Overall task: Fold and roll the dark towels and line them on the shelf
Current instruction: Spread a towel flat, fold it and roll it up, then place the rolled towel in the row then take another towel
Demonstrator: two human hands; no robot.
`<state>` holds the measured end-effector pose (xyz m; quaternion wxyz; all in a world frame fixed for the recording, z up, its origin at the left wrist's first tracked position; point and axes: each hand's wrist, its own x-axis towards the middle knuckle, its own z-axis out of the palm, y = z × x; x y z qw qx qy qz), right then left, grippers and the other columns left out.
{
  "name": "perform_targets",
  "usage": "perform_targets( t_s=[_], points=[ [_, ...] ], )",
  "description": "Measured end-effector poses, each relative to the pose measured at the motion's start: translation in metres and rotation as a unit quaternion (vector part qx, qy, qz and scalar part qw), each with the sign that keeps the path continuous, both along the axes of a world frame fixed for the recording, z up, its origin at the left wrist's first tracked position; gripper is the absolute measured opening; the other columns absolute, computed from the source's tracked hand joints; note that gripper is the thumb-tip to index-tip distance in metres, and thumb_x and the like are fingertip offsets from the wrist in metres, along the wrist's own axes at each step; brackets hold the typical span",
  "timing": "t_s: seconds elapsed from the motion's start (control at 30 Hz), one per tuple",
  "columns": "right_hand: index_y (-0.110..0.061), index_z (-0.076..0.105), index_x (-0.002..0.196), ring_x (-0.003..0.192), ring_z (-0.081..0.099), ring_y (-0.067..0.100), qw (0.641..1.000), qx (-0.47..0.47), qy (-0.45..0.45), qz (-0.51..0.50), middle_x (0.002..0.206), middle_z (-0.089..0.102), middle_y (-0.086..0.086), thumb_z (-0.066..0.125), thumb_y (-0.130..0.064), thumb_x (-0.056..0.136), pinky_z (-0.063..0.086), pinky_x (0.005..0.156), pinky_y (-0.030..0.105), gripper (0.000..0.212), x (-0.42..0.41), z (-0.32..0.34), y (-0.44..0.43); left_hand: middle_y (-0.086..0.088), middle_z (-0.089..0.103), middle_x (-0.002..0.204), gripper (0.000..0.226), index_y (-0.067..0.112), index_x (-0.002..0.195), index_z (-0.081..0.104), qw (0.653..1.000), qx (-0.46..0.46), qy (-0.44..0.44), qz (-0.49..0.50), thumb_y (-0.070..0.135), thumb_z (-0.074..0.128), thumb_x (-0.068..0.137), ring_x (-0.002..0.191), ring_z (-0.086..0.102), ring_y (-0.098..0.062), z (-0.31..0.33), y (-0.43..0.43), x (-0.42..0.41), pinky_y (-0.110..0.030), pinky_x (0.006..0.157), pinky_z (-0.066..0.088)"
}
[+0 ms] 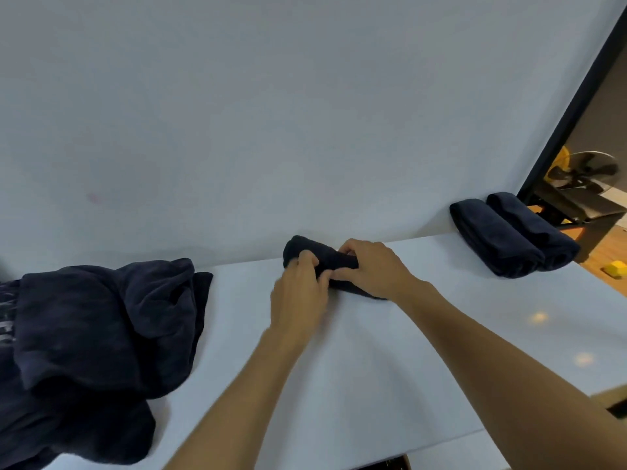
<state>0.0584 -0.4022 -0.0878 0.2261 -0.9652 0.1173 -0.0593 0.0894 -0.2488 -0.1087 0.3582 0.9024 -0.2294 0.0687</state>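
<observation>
A dark navy towel roll [327, 255] lies on the white shelf [373, 351] near the wall, mid-frame. My left hand [300, 293] grips its near left part with curled fingers. My right hand [371, 266] wraps over its right part, thumb and fingers curled round the cloth. Two finished dark rolls [509, 234] lie side by side at the shelf's far right end. A loose heap of dark towels [98, 337] covers the shelf's left side.
A plain white wall [271, 113] rises right behind the shelf. Past the shelf's right end is a dark door frame [570, 120], a fan [587, 171] and a wooden floor with a yellow object [615, 268].
</observation>
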Motion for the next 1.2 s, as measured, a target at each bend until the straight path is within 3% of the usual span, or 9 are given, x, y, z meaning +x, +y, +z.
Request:
perform_targets(
  t_s=[0.07,0.13,0.27,0.4,0.53,0.63,1.0,1.07,1.2],
  points=[
    [-0.021,0.062,0.106,0.088,0.062,0.016,0.997,0.065,0.028,-0.03,0.098,0.066,-0.004,0.069,-0.047,0.081,0.052,0.078,0.033,0.037,-0.004,0.005,-0.003,-0.004,0.065,0.1,0.043,0.019,0.135,0.041,0.99,-0.086,0.111,-0.024,0.036,0.053,0.097,0.09,0.062,-0.023,-0.009,-0.008,-0.018,-0.035,0.078,0.05],
    [-0.016,0.066,0.103,0.088,0.065,0.017,0.987,0.142,0.041,-0.059,0.097,0.069,-0.001,0.07,-0.043,0.082,0.055,0.083,0.037,0.034,-0.016,0.008,-0.01,-0.005,0.063,0.114,0.056,0.021,0.148,0.029,0.981,-0.125,0.139,-0.045,0.031,0.052,0.097,0.098,0.06,-0.02,-0.012,-0.021,-0.032,-0.03,0.083,0.048],
    [-0.003,0.068,0.097,0.087,0.068,0.027,0.971,0.2,0.039,-0.128,0.093,0.07,0.013,0.063,-0.04,0.088,0.055,0.084,0.043,0.038,-0.043,0.009,-0.029,-0.002,0.035,0.14,0.062,0.023,0.154,0.018,0.968,-0.163,0.177,-0.067,0.03,0.047,0.1,0.102,0.045,-0.01,-0.009,-0.052,-0.056,-0.021,0.088,0.035],
    [-0.009,0.053,0.067,0.062,0.054,0.019,0.981,0.052,0.03,-0.185,0.065,0.056,0.003,0.051,-0.041,0.095,0.039,0.054,0.028,0.043,-0.061,0.005,-0.06,-0.004,0.03,0.142,0.051,0.02,0.149,0.028,0.958,-0.182,0.207,-0.084,0.027,0.045,0.101,0.099,0.047,-0.011,-0.006,-0.1,-0.068,-0.022,0.091,0.039],
    [-0.016,0.064,0.111,0.09,0.057,0.022,0.977,-0.098,-0.04,-0.185,0.102,0.06,0.005,0.047,-0.024,0.099,0.039,0.068,0.027,0.022,-0.069,0.008,-0.095,-0.004,0.032,0.141,0.048,0.018,0.147,0.034,0.953,-0.187,0.215,-0.1,0.022,0.046,0.1,0.111,0.051,-0.016,-0.003,-0.156,-0.07,-0.024,0.097,0.04],
    [-0.018,0.062,0.117,0.086,0.047,0.016,0.971,-0.188,-0.02,-0.147,0.106,0.058,0.005,0.044,-0.015,0.099,0.039,0.068,0.026,0.026,-0.066,0.007,-0.124,-0.003,0.036,0.14,0.043,0.016,0.142,0.044,0.955,-0.179,0.21,-0.112,0.013,0.045,0.099,0.104,0.047,-0.009,0.0,-0.194,-0.065,-0.017,0.092,0.036],
    [-0.016,0.053,0.122,0.106,0.046,0.02,0.964,-0.23,0.024,-0.134,0.116,0.047,0.004,0.056,-0.018,0.095,0.046,0.076,0.028,0.027,-0.068,0.016,-0.169,0.007,0.047,0.125,0.041,0.018,0.124,0.059,0.961,-0.227,0.12,-0.102,0.002,0.06,0.086,0.11,0.053,-0.008,-0.013,-0.256,-0.052,-0.027,0.101,0.045],
    [-0.016,0.052,0.119,0.106,0.046,0.02,0.965,-0.223,0.023,-0.136,0.116,0.047,0.004,0.051,-0.017,0.098,0.043,0.073,0.026,0.022,-0.07,0.016,-0.168,0.004,0.041,0.132,0.049,0.016,0.133,0.051,0.956,-0.247,0.147,-0.058,0.004,0.062,0.087,0.117,0.048,-0.01,-0.014,-0.259,-0.051,-0.023,0.104,0.04],
    [-0.012,0.053,0.117,0.105,0.046,0.02,0.968,-0.2,0.015,-0.151,0.119,0.046,0.007,0.049,-0.014,0.098,0.036,0.068,0.026,0.019,-0.074,0.016,-0.164,0.003,0.05,0.14,0.055,0.022,0.141,0.046,0.926,-0.285,0.245,-0.038,0.014,0.064,0.089,0.125,0.051,-0.014,-0.016,-0.264,-0.05,-0.035,0.107,0.044]
  ],
)
